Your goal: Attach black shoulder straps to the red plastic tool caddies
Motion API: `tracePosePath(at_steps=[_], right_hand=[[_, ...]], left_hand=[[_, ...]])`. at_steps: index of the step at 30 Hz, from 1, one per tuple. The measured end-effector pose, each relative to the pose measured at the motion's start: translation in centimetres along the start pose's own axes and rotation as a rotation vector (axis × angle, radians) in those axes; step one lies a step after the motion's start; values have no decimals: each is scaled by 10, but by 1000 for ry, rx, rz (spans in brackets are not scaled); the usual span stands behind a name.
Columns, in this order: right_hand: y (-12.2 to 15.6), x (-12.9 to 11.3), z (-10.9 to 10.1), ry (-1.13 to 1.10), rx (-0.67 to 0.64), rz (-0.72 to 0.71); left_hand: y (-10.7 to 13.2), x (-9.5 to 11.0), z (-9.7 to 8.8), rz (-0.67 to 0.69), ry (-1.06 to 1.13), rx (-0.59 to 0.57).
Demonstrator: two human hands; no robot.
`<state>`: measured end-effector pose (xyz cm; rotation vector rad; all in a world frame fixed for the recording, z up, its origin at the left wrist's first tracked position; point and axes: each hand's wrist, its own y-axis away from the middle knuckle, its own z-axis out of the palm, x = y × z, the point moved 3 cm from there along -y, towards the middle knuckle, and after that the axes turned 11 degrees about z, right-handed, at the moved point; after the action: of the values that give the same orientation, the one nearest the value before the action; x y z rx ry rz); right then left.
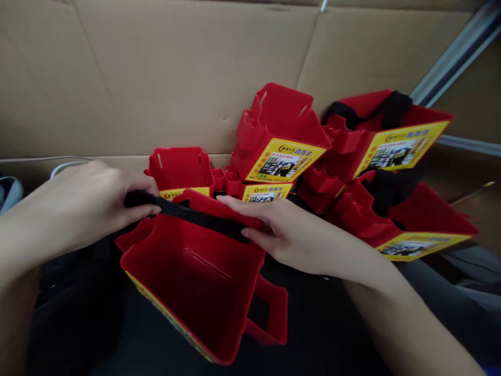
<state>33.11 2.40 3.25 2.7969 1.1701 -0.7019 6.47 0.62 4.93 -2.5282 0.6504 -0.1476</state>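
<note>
Strap (195, 215) runs left-right across red bin (195, 292), mouth facing camera.

Dim, soft indoor light, deep shadow along the bottom, slight blur, wide-angle stretching at edges

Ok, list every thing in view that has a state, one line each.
Red plastic open-topped bin: tilted, empty, mouth toward the camera.
Black fabric strap: stretched across the bin's rim, gripped at both ends.
Left hand: closed on the strap's end.
Right hand: fingers pressing the strap's other end.
Pile of red yellow-labelled bins: tipped over, lying against the cardboard wall.
</note>
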Motion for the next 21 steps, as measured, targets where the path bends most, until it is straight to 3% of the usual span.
tracePosePath(at_steps=[3, 7, 12, 14, 17, 19, 21], right_hand=[[1, 1, -1, 15, 27, 25], [5, -1, -1, 58, 86, 43], [11, -2, -5, 75, 100, 116], [11, -1, -10, 33, 77, 127], [4, 7, -14, -126, -44, 143], [-9, 20, -9, -276, -103, 195], [-27, 35, 2, -414, -58, 204]], left_hand=[[5, -12, -2, 108, -199, -81], [1, -15, -7, 243, -265, 90], [-17, -10, 9, 176, -342, 285], [-20, -15, 18, 146, -152, 232], [-19, -22, 23, 107, 127, 51], [-15, -23, 16, 120, 164, 1], [-11, -21, 7, 154, 169, -21]])
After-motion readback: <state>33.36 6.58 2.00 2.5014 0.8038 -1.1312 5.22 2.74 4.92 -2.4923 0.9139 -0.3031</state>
